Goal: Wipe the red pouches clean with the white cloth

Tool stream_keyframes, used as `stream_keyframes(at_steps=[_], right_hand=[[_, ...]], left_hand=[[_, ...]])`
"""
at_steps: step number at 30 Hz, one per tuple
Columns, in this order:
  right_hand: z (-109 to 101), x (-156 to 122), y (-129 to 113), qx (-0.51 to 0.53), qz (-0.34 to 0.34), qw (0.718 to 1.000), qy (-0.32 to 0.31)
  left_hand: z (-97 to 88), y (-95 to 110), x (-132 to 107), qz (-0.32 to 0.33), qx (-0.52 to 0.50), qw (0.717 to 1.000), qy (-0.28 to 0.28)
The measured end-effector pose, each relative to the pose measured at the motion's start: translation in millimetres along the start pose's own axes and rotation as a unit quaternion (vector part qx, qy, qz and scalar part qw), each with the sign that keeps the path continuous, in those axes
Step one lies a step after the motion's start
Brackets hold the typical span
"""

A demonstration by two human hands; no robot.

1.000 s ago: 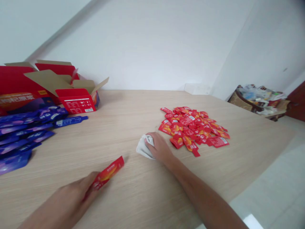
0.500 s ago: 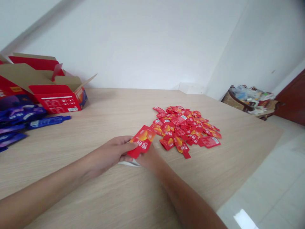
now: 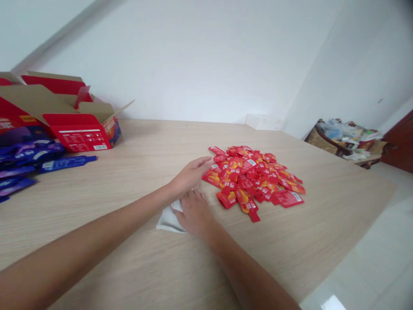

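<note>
A heap of small red sachets point(image 3: 254, 178) lies on the light wooden table point(image 3: 135, 172), right of centre. My left hand point(image 3: 191, 173) reaches across to the heap's left edge with its fingers stretched out and nothing in them; its fingertips touch the nearest sachets. My right hand point(image 3: 193, 213) lies flat just in front of it, pressing on a white cloth point(image 3: 167, 220) whose corner sticks out to the left.
An open red cardboard box point(image 3: 80, 125) stands at the back left, with several purple-blue sachets point(image 3: 29, 161) spread before it. The table's right edge drops to a pale tiled floor point(image 3: 371, 254). A cluttered low table point(image 3: 348, 140) stands at the far right.
My left hand carried a red sachet from the near left to the heap and let it go; it is now open at the heap's edge. My right hand stayed on the cloth.
</note>
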State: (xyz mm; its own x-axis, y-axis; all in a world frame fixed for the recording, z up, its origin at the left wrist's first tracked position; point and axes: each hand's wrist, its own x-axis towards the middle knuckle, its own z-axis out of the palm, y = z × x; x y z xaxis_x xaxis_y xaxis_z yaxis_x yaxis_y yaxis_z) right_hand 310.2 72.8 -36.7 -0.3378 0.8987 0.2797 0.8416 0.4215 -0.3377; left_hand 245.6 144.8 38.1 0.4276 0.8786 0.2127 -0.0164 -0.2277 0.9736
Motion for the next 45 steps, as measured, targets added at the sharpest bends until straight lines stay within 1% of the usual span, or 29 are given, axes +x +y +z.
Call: stream_keyframes(at_steps=[2, 4, 6, 7, 10, 13, 14, 17, 20, 23, 27, 32, 35, 38, 40, 42, 43, 44, 45], right_hand=[[-1.7, -0.8, -0.5, 0.0, -0.002, 1.0, 0.004], [-3.5, -1.3, 0.3, 0.011, -0.011, 1.0, 0.011], [-4.3, -1.1, 2.3, 0.027, -0.017, 0.999, 0.012], [-4.1, -0.7, 3.7, 0.035, -0.019, 0.999, 0.012], [-1.7, 1.5, 9.8, 0.056, -0.021, 0.998, 0.018], [0.8, 4.2, 18.3, 0.069, -0.015, 0.997, 0.035], [1.3, 5.0, 21.7, 0.073, -0.011, 0.996, 0.043], [2.2, 7.4, 32.2, 0.082, 0.004, 0.994, 0.072], [3.4, 8.8, 41.2, 0.094, 0.019, 0.991, 0.095], [3.6, 8.6, 45.1, 0.123, 0.041, 0.985, 0.114], [-2.6, 6.9, 39.0, 0.192, 0.091, 0.965, 0.154], [-20.5, 1.6, 21.4, 0.244, 0.133, 0.94, 0.199], [-35.1, -4.3, 12.8, 0.245, 0.15, 0.938, 0.197], [-55.3, -13.3, 8.8, 0.219, 0.148, 0.949, 0.172], [-73.5, -22.9, 11.4, 0.191, 0.151, 0.957, 0.159], [-95.9, -36.6, 22.2, 0.16, 0.157, 0.965, 0.137], [-108.6, -45.1, 31.9, 0.142, 0.162, 0.968, 0.127], [-122.1, -54.6, 45.0, 0.122, 0.169, 0.971, 0.119], [-136.1, -64.9, 61.6, 0.097, 0.186, 0.969, 0.128]], left_hand=[[-36.2, -1.4, -39.7, 0.014, 0.087, 0.996, 0.029], [-69.8, -1.2, -83.2, 0.017, 0.173, 0.984, 0.042], [-96.7, -3.2, -125.3, 0.005, 0.247, 0.968, 0.051], [-107.2, -5.9, -144.4, -0.003, 0.274, 0.96, 0.057], [-128.0, -19.4, -189.7, -0.018, 0.347, 0.935, 0.073], [-136.1, -32.0, -213.5, -0.002, 0.407, 0.911, 0.069], [-137.0, -34.2, -217.1, 0.004, 0.413, 0.908, 0.07], [-137.0, -34.7, -220.3, 0.017, 0.397, 0.915, 0.069], [-135.8, -30.5, -219.7, 0.041, 0.377, 0.924, 0.051], [-134.3, -26.6, -220.8, 0.072, 0.366, 0.927, 0.031], [-133.0, -25.2, -224.5, 0.109, 0.36, 0.926, 0.005], [-133.1, -29.6, -227.5, 0.142, 0.36, 0.922, -0.018], [-133.5, -32.8, -226.7, 0.142, 0.361, 0.922, -0.026], [-134.5, -34.9, -225.7, 0.139, 0.362, 0.921, -0.042], [-135.8, -36.7, -225.4, 0.138, 0.368, 0.918, -0.053], [-137.6, -40.5, -224.7, 0.142, 0.378, 0.913, -0.058], [-138.7, -43.4, -224.0, 0.145, 0.384, 0.91, -0.06], [-139.8, -46.9, -223.2, 0.15, 0.389, 0.907, -0.061], [-140.8, -51.0, -222.1, 0.154, 0.393, 0.904, -0.063]])
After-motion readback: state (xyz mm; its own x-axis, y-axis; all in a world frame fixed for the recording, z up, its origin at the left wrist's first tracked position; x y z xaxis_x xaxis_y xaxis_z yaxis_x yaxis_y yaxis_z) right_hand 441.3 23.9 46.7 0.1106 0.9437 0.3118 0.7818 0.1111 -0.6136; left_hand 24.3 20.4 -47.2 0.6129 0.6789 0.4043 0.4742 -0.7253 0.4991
